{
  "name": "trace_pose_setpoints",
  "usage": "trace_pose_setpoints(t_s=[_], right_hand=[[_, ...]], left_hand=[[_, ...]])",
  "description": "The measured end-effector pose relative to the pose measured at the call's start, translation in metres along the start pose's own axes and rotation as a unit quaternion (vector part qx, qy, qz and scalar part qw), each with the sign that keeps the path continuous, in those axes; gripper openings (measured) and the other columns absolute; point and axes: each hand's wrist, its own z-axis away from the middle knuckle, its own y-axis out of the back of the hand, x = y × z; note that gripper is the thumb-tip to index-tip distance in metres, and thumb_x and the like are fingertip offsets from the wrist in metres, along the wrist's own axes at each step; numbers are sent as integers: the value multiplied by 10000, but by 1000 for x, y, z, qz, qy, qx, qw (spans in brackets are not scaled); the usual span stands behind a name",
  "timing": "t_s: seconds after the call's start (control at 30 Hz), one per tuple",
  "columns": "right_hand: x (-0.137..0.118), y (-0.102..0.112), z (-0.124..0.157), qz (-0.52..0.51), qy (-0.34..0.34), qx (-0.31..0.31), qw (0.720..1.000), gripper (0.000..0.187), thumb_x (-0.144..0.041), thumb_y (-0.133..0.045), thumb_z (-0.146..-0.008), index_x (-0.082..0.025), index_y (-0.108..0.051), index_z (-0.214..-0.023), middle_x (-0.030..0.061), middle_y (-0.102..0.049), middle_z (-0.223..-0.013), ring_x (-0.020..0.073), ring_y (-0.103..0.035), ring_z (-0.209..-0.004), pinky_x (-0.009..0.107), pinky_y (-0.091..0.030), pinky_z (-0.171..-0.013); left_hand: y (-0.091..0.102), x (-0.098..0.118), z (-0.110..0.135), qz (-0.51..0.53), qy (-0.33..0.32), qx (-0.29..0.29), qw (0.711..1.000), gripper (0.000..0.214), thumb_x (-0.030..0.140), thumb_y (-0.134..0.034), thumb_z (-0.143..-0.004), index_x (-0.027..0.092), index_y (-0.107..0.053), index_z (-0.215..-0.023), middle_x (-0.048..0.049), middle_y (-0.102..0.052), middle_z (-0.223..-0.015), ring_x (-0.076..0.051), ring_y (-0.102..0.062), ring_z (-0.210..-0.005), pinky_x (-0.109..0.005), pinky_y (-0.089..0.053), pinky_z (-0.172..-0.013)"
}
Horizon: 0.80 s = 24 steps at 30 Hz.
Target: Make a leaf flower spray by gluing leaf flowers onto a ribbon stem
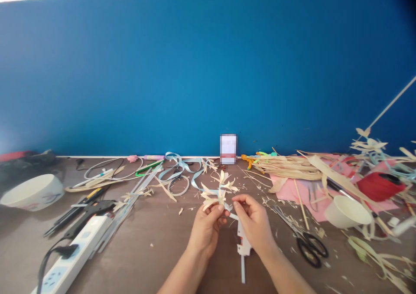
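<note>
My left hand (206,227) pinches a small spray of cream husk flowers (221,195) near its lower end. The pointed petals spread above my fingers, and a bit of pale blue ribbon shows among them. My right hand (256,222) is closed at the fingertips beside the spray's base, close to the left fingers. A pale strip or stem shows between the hands; what the right fingers grip is too small to make out. Partly under my right hand lies a white glue gun (243,245), with a glue stick (243,270) protruding towards me.
Black-handled scissors (312,248), a white cup (351,216), a red spool (380,187) and dried husk strips (289,166) lie right. Left are a power strip (76,257), a black glue gun (94,209), clear glue sticks (125,213) and a bowl (35,192). A blue panel (195,77) stands behind.
</note>
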Motion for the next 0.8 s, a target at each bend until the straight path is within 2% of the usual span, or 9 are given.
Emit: trace_pose_setpoints(t_s=[0.17,0.43,0.63,0.8], right_hand=[[1,-1,-2,-26,-2,-42,999,118,-279,-532,-773,-164,-561,-769,27,-603,-634,150,-545,-551,244,-416,-522],[6,-3,-1,42,31,-34,998,55,-224,-554,-739,-174,-568,-760,-11,-521,-612,105,-439,-493,210,-364,-463],[1,0,-4,47,16,-66,997,68,-240,-558,-730,-173,-546,-727,-19,-519,-588,101,-438,-479,209,-360,-461],[1,3,-6,13,-29,-108,994,72,-239,-556,-720,-172,-531,-730,-3,-572,-633,129,-526,-535,232,-412,-513]], left_hand=[[-1,0,0,-20,-9,-17,1000,185,195,-724,-604,98,-629,-731,-13,-593,-639,-89,-548,-568,-169,-438,-478],[3,-6,-2,-54,-27,7,998,216,177,-731,-594,115,-619,-768,-15,-612,-639,-105,-551,-593,-196,-443,-530],[4,-6,-2,-76,-53,-13,996,172,183,-717,-612,128,-626,-747,-10,-617,-639,-105,-548,-601,-212,-439,-586],[1,-1,0,-101,-45,-31,993,162,175,-718,-603,130,-632,-733,-19,-635,-667,-125,-567,-628,-236,-448,-621]])
